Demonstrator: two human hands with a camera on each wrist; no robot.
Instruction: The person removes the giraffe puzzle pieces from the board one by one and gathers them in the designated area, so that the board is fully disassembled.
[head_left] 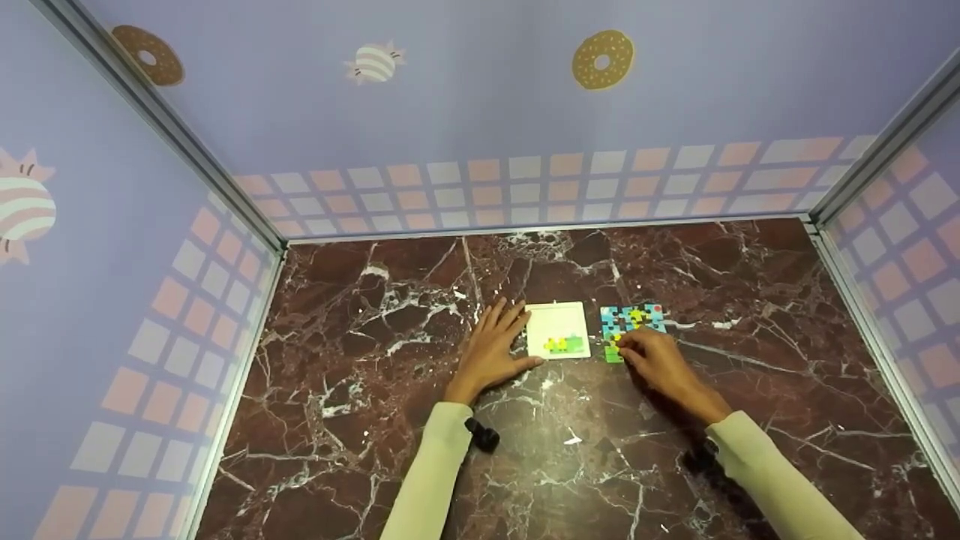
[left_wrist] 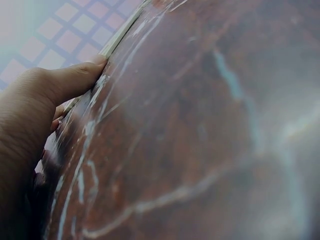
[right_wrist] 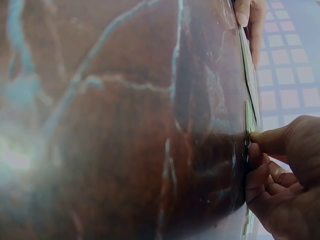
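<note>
A cream square puzzle tray [head_left: 555, 319] lies on the table, with a few yellow and green pieces along its lower right part. My left hand [head_left: 491, 349] rests at the tray's left side, fingers spread, thumb at its lower left corner. Right of the tray lies a group of joined jigsaw pieces [head_left: 615, 319], blue above, with yellow and green. At its lower edge my right hand [head_left: 660, 367] pinches a jigsaw piece between thumb and fingers; the fingers mostly hide it. The right wrist view shows this hand [right_wrist: 280, 185] edge-on at the thin green-edged pieces [right_wrist: 248, 112].
A dark red marbled table [head_left: 375, 450] with white veins spreads around both hands. Lilac walls [head_left: 480, 90] with pink and white squares enclose it at the back and both sides. A small black object [head_left: 484, 435] sits at the left cuff.
</note>
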